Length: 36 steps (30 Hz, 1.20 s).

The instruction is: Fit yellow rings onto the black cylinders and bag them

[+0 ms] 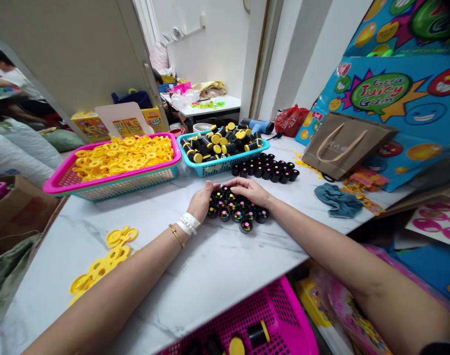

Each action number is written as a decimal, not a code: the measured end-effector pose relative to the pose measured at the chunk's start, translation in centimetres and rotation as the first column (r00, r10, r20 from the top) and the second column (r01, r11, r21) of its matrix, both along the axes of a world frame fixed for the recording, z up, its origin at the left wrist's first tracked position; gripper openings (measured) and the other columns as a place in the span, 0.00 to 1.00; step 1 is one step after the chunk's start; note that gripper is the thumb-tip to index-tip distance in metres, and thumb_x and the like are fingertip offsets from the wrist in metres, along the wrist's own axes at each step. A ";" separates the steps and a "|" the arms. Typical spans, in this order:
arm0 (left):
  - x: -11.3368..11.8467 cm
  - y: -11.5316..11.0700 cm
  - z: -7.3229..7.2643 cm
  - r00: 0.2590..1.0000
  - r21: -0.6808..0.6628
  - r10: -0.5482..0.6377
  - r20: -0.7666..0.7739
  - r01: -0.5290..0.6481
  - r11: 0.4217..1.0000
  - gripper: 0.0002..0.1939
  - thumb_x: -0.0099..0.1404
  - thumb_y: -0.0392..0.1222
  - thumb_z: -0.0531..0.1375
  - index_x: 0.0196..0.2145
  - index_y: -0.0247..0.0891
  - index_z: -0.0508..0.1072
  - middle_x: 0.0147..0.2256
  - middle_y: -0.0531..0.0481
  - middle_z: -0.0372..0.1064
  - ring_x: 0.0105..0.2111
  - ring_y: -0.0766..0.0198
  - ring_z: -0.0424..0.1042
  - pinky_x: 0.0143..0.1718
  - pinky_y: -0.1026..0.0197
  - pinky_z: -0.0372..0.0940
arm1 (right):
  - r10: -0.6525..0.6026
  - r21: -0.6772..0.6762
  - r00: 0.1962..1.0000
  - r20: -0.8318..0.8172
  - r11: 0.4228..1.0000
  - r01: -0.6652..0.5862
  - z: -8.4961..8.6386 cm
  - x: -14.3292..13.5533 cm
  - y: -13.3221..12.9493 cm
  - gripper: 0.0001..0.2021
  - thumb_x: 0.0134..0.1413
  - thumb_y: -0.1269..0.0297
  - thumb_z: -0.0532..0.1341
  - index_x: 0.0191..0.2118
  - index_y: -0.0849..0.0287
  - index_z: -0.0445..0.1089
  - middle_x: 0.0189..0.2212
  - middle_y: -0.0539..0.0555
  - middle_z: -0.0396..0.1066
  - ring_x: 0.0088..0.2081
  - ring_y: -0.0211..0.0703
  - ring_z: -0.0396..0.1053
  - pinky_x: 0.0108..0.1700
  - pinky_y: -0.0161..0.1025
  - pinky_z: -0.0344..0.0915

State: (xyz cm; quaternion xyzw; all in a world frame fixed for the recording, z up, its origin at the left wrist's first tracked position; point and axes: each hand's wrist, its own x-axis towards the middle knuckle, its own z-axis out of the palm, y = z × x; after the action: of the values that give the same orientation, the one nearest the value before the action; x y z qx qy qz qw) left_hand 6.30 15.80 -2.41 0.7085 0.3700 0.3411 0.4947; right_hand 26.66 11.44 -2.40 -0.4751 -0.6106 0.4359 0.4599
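Note:
Several black round cups (pixel 238 214) with small coloured pieces and pink centres stand grouped on the white marbled table (pixel 166 276). My left hand (pixel 204 201) lies along the left side of this group, fingers stretched toward its far edge. Across the far right side of the cups reaches my right hand (pixel 250 191), its fingers extended over them. Neither hand is closed around a cup. A second group of black cups (pixel 265 168) stands just behind, to the right. Yellow ring-shaped pieces (pixel 102 266) lie on the table beside my left forearm.
Behind are a pink basket (pixel 62 180) of yellow pieces and a blue basket (pixel 210 167) of black-and-yellow containers. At right are a paper bag (pixel 339 145), a blue cloth (pixel 339 201) and a heat gun (pixel 258 125). Another pink basket (pixel 284 315) sits below the front edge.

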 end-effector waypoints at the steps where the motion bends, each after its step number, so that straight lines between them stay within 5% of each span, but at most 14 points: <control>1: -0.2 -0.4 0.1 1.000 0.000 0.005 0.004 -0.005 1.000 0.43 0.65 0.72 0.39 0.49 0.34 0.75 0.50 0.43 0.73 0.54 0.51 0.69 0.59 0.52 0.59 | 0.016 0.002 1.000 -0.003 1.000 -0.016 0.0 -0.1 0.0 0.15 0.54 0.59 0.63 0.46 0.56 0.74 0.45 0.52 0.75 0.48 0.44 0.70 0.55 0.44 0.62; 24: -1.9 -5.4 1.2 0.992 -0.066 0.116 -0.046 -0.119 0.991 0.40 0.66 0.71 0.39 0.51 0.37 0.74 0.53 0.45 0.71 0.56 0.51 0.66 0.61 0.51 0.57 | 0.204 0.031 0.973 -0.112 0.979 -0.202 -0.4 -0.9 0.0 0.15 0.53 0.55 0.65 0.43 0.57 0.74 0.41 0.52 0.76 0.44 0.44 0.72 0.51 0.43 0.66; 32: -1.2 -4.0 0.8 0.987 -0.131 0.160 -0.007 -0.159 0.979 0.41 0.64 0.72 0.43 0.51 0.33 0.72 0.49 0.40 0.73 0.51 0.51 0.71 0.55 0.51 0.62 | 0.172 -0.023 0.957 -0.234 0.983 -0.183 -0.6 -1.3 0.3 0.17 0.49 0.55 0.68 0.44 0.56 0.73 0.38 0.51 0.77 0.46 0.45 0.72 0.55 0.44 0.64; 36: -1.2 -2.6 1.9 0.980 -0.130 0.195 0.036 -0.189 0.973 0.39 0.62 0.71 0.50 0.47 0.30 0.74 0.47 0.36 0.73 0.46 0.52 0.73 0.46 0.53 0.66 | 0.053 -0.084 0.943 -0.328 0.993 -0.085 -0.1 -1.4 0.2 0.22 0.48 0.44 0.67 0.38 0.60 0.75 0.36 0.54 0.78 0.43 0.45 0.74 0.54 0.43 0.65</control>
State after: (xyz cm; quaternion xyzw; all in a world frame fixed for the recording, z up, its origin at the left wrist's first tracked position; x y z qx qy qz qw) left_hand 5.12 13.23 -0.51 0.6283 0.4455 0.3804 0.5120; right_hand 25.29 11.66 -2.53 -0.3971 -0.5208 0.5531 0.5150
